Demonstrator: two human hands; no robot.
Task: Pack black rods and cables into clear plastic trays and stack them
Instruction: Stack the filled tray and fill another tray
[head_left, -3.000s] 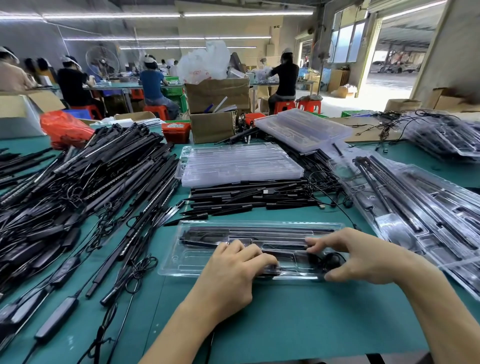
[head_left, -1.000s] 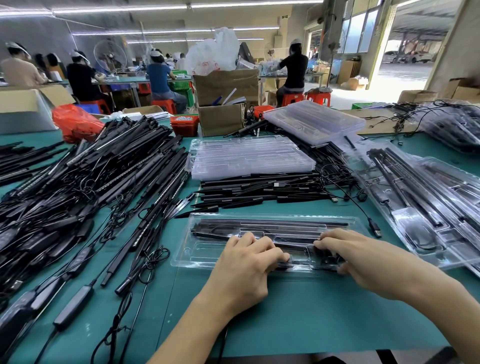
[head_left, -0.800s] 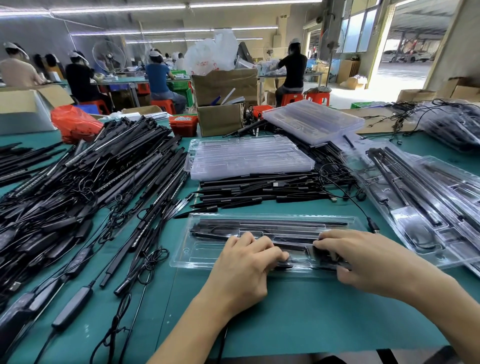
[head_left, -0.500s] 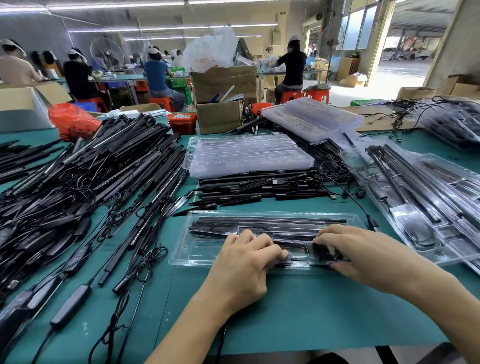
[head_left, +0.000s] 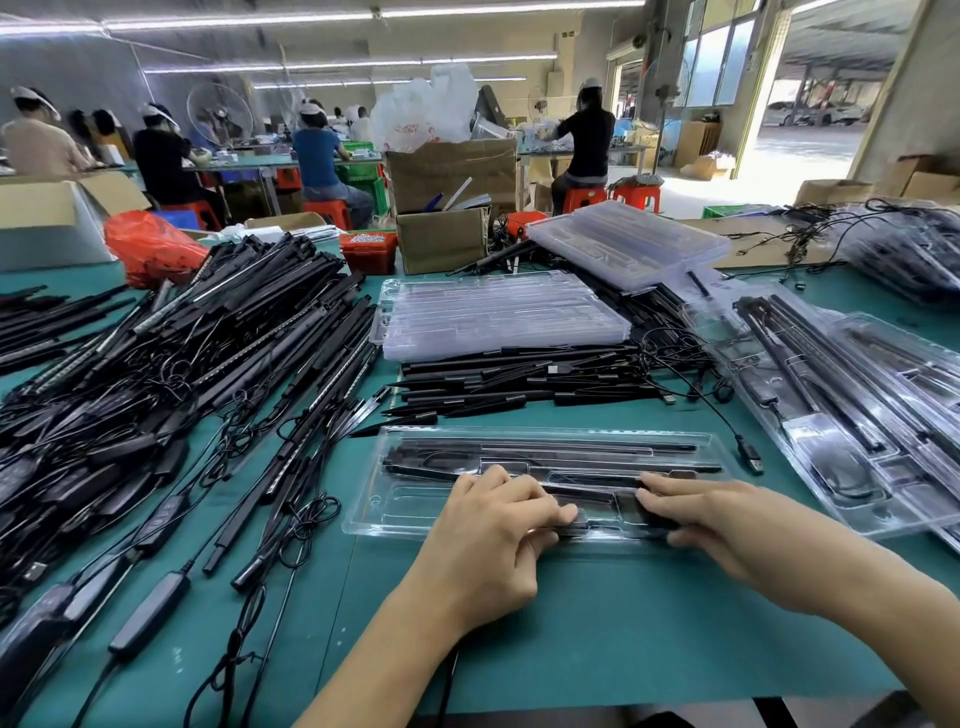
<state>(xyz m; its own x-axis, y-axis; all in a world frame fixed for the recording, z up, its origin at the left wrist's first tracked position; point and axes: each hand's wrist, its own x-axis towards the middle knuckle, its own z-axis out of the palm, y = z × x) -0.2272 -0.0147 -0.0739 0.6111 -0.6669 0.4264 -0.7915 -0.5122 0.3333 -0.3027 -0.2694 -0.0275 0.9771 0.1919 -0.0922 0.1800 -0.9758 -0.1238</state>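
A clear plastic tray (head_left: 400, 504) lies on the green table in front of me, with black rods (head_left: 545, 449) in its far slots. My left hand (head_left: 493, 535) rests on the tray's near middle, fingers curled, fingertips pressing a small black part (head_left: 571, 527) into a pocket. My right hand (head_left: 727, 525) lies flat beside it, fingers pressing a black cable bundle (head_left: 631, 512) down into the right-hand pocket. A big heap of loose black rods and cables (head_left: 171, 374) covers the table's left side.
A stack of empty clear trays (head_left: 498, 317) sits behind a smaller pile of rods (head_left: 519, 384). Filled trays (head_left: 841, 415) lie stacked at the right. A loose USB cable (head_left: 748, 452) trails by the tray's right end. Cardboard boxes (head_left: 441, 244) and seated workers are farther back.
Both hands have stayed on the tray. The right hand's fingers have flattened and slid left over the cable pocket, and the left fingertips have shifted slightly right along the near edge.
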